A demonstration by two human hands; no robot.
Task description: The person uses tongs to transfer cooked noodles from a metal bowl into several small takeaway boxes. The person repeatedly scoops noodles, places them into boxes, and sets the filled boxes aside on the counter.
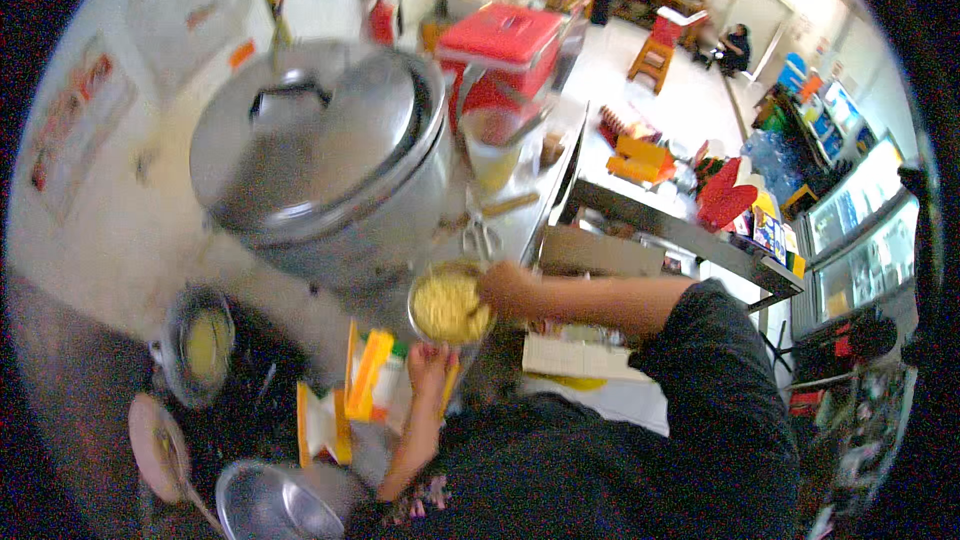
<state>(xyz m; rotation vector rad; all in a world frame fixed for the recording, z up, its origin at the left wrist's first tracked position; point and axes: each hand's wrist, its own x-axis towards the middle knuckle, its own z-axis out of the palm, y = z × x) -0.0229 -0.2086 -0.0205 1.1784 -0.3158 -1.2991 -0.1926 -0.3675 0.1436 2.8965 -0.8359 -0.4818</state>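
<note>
A round bowl (412,312) of pale yellow, shredded-looking food (450,306) sits at the counter's near edge. My left hand (428,364) is closed at the bowl's near rim, fingertips against it. From the right my right hand (508,290) reaches over the bowl's right side, its fingers curled down at the food; a small dark shape shows beneath them, too blurred to name. Left of my left hand stand a yellow-and-white carton (368,376) and an opened yellow-edged packet (324,426). Metal scissors or tongs (480,240) lie just beyond the bowl.
A large lidded metal pot (330,155) fills the far left. Behind it stand a red cooler box (502,40) and a whitish tub (492,150). At lower left are a pan with yellow liquid (205,345), a pinkish ladle (158,448) and a steel bowl (275,502). A person (735,48) sits far off.
</note>
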